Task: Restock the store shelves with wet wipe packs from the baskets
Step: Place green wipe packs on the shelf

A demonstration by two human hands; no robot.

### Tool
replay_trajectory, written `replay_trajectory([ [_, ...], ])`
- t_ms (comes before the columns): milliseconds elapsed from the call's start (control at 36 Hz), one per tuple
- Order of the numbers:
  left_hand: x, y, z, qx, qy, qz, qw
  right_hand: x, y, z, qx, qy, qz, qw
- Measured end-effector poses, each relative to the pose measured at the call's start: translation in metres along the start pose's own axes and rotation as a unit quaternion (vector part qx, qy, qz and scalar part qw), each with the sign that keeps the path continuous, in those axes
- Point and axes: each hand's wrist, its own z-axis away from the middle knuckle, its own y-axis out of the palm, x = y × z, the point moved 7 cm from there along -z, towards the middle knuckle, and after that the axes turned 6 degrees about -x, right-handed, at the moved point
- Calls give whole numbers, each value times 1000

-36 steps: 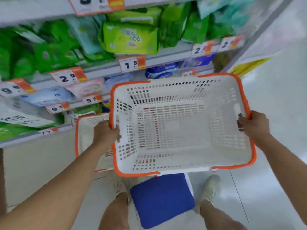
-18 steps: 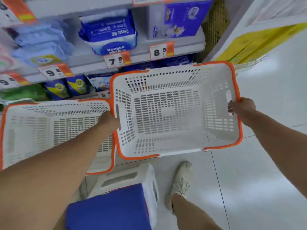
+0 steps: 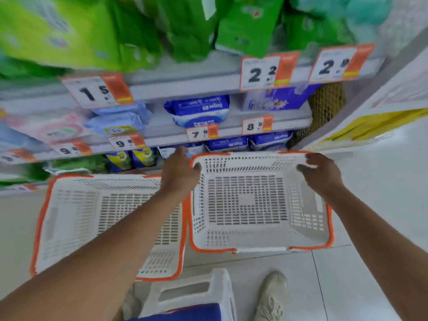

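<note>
Wet wipe packs point(image 3: 199, 112): on shelves above right basket point(image 3: 259, 247); soft, light, slippery; take by edges. Basket empty, rigid. Left hand point(image 3: 179, 173) grips rim; right hand point(image 3: 322, 173) released, hovering.

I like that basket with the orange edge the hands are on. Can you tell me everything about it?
The right basket looks like white plastic with an orange rim. Its walls and bottom are full of small slots, and there is a handle cutout in its right wall. It is empty and sits upright on the floor, below the shelves, close beside a second basket like it. The left hand holds its far left corner, thumb inside. The right hand is at its far right corner, fingers loosely spread.
</note>
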Motion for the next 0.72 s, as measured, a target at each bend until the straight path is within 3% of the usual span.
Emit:
replay_trajectory([
  [111,-90,-83,8,-5,197,140,970,165,-41,79,-40,-220,-143,964],
  [194,-127,-152,12,5,268,220,938,263,-60,125,-64,-309,-172,933],
  [306,-129,-220,-8,-47,306,213,927,339,-41,136,-62,-343,-195,917],
  [417,-102,-235,-21,-66,296,280,911,367,-11,134,-83,-387,-234,888],
  [500,-67,-273,-21,-239,352,294,856,373,6,133,-83,-458,-263,845],
  [583,-26,-308,-45,-418,396,130,807,380,20,133,-60,-542,-255,798],
  [639,-6,-314,-80,-394,392,101,825,390,31,136,-29,-577,-241,780],
  [722,2,-304,-112,-220,399,200,867,401,47,131,-1,-569,-273,776],
])
